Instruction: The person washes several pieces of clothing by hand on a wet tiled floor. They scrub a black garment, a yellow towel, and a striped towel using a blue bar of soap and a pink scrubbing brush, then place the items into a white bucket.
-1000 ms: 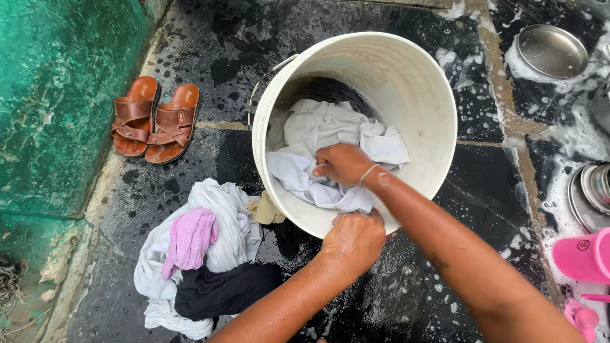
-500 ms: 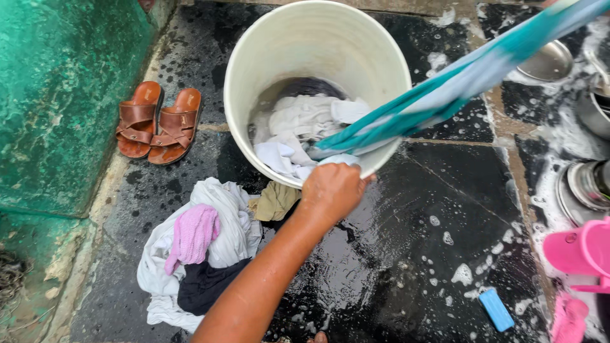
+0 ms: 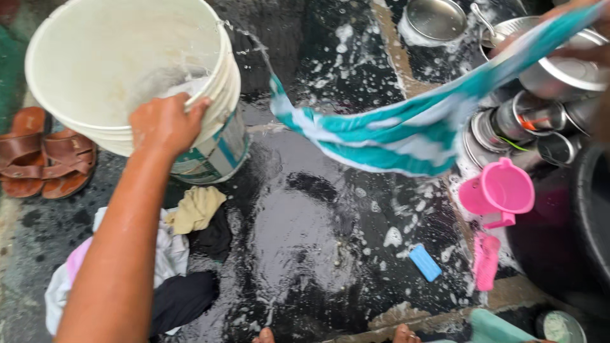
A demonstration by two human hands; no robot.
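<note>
Overhead, wet teal-and-white striped cloth (image 3: 406,136) stretched slantwise from beside large white plastic bucket (image 3: 127,63) up toward right hand (image 3: 588,38), barely in frame, grip not discernible. Left hand (image 3: 164,124) clamped on bucket rim, nearer. Pink plastic jug (image 3: 502,190), steel vessels (image 3: 546,76) crowding right; laundry heap (image 3: 184,254) below.

Outdoor washing area. The floor (image 3: 305,216) is of dark stone slabs, wet and glossy, flecked with white suds and crossed by paler mortar joints (image 3: 387,44). A green painted wall (image 3: 7,70) borders the left edge. Diffuse daylight reflects off the wet stone.
</note>
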